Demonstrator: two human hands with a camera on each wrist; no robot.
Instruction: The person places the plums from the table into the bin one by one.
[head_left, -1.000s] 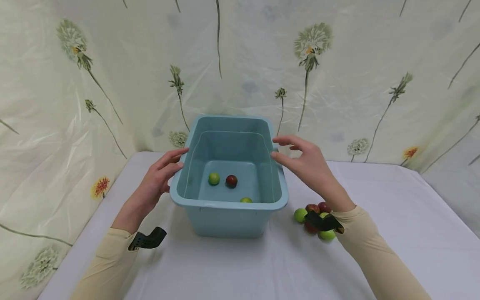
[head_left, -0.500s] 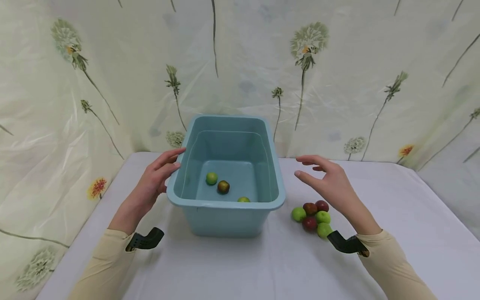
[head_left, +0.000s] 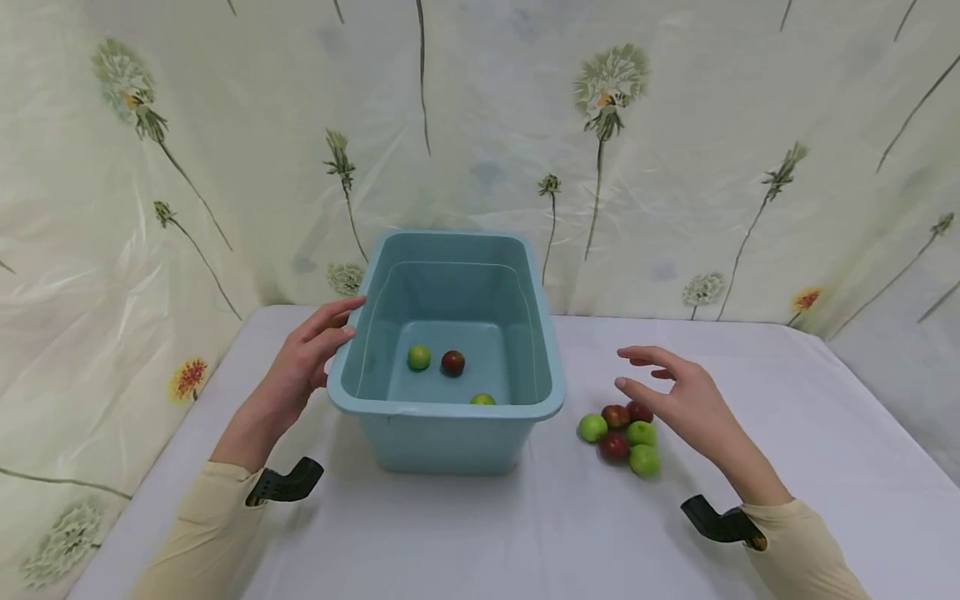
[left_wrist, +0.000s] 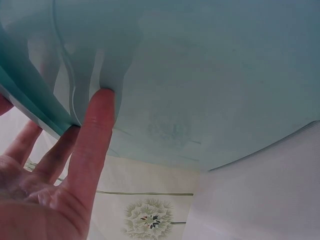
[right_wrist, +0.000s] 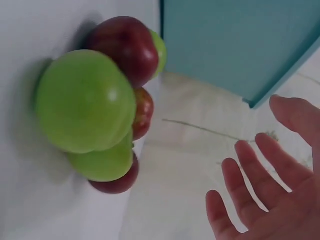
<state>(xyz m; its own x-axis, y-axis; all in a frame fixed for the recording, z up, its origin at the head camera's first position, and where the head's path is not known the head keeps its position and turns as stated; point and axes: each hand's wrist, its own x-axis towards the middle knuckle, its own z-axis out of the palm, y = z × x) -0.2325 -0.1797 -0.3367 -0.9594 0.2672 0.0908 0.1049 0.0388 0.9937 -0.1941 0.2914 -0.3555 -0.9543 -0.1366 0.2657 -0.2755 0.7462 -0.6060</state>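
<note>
A blue plastic tub (head_left: 450,442) stands on the table. On its floor lie a green apple (head_left: 418,357), a dark red apple (head_left: 452,362) and, half hidden by the near rim, another green apple (head_left: 483,399). My left hand (head_left: 303,358) touches the tub's left side, fingertips at the rim; in the left wrist view one extended digit (left_wrist: 100,120) meets the outer wall. To the right of the tub sits a cluster of red and green apples (head_left: 615,447). My right hand (head_left: 690,400) hovers beside that cluster, fingers spread and nothing in them.
A white cloth covers the table (head_left: 450,533). Behind it hangs a pale curtain (head_left: 480,117) printed with dandelions. Each wrist carries a black camera mount, such as the left mount (head_left: 287,482) and the right mount (head_left: 722,521).
My right hand has left the tub's right rim and moved right and down to the apples outside. The red apple inside has rolled a little. My left hand stays at the left rim.
</note>
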